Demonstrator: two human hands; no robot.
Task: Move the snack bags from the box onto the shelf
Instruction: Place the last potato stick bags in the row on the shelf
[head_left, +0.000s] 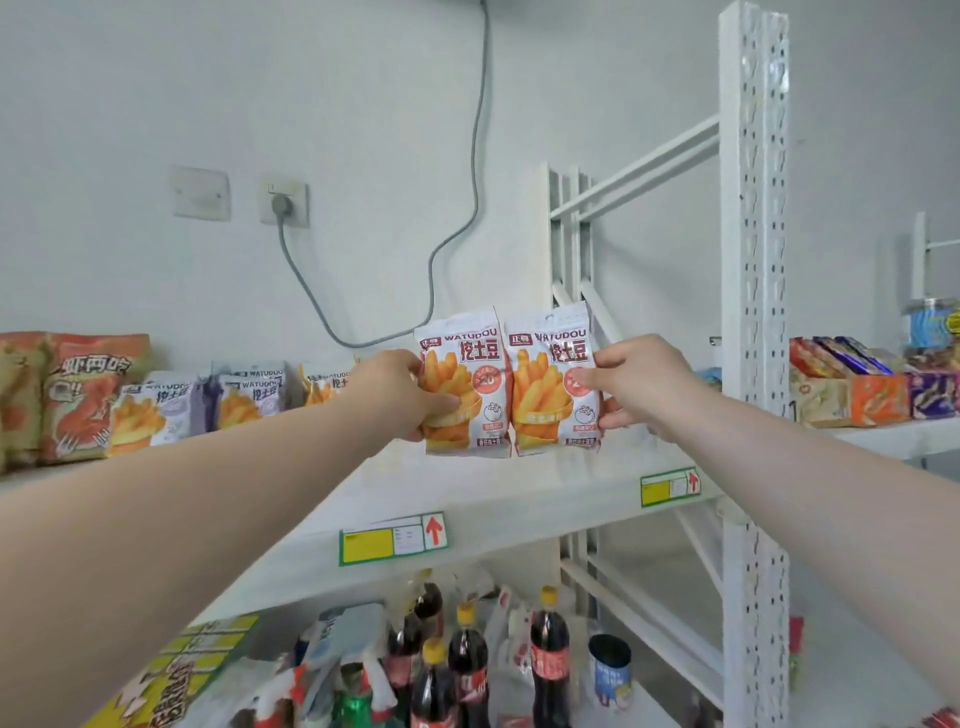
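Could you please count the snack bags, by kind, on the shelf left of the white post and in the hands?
Held fries bags, one in the left hand, one in the right hand: 2
Shelved fries bags: 3
Large orange shrimp bags: 2
Total: 7

white shelf (519, 480), snack bags (156, 410) along it

A grey cable (470, 171) runs down the white wall to a plug in a socket (284, 203) at 10 o'clock, with a blank switch plate (201, 193) just to its 9 o'clock. At 6 o'clock, yellow-capped cola bottles (549, 654) stand beside a blue can (610, 670).
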